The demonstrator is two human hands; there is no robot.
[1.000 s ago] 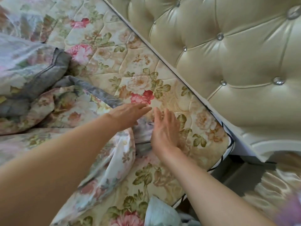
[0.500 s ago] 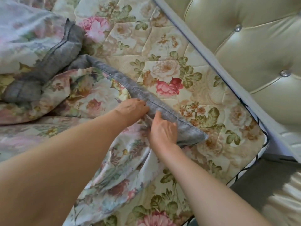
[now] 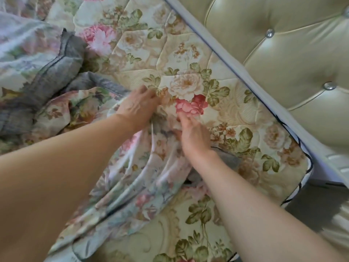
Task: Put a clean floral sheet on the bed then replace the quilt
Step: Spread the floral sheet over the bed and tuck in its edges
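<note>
1. half a second ago the grey hem of the floral sheet (image 3: 151,167) lay stretched across the middle of the frame with both hands on it; now that hem is mostly out of sight, with only a grey scrap showing just right of the right wrist, at centre right, and the cloth under the hands is bunched into long folds running toward the lower left.
2. the bare quilted mattress (image 3: 236,114) shows more of its top around the red rose at centre, so the sheet edge has slid back or been gathered rather than spread further.
3. judged from this, the sheet is not yet laid: the mattress corner at right, next to the tufted headboard (image 3: 283,53), is uncovered, and the hands seem to be finding a fresh grip on the edge before pulling it to that corner.
4. the quilt (image 3: 28,53), as i take the grey-edged heap to be, lies piled in the upper left, well apart from the corner, its replacing not begun.
5. left hand (image 3: 137,104): at frame centre, back up, fingers bent downward into the cloth at the sheet's edge; it appears to pinch the fabric, though the fingertips are blurred.
6. right hand (image 3: 192,133): just right and below the left, back up, fingers stretched toward the rose, resting on the bunched sheet; whether they hold cloth i cannot tell.
7. both forearms reach in from the lower edge, converging at centre.
</note>
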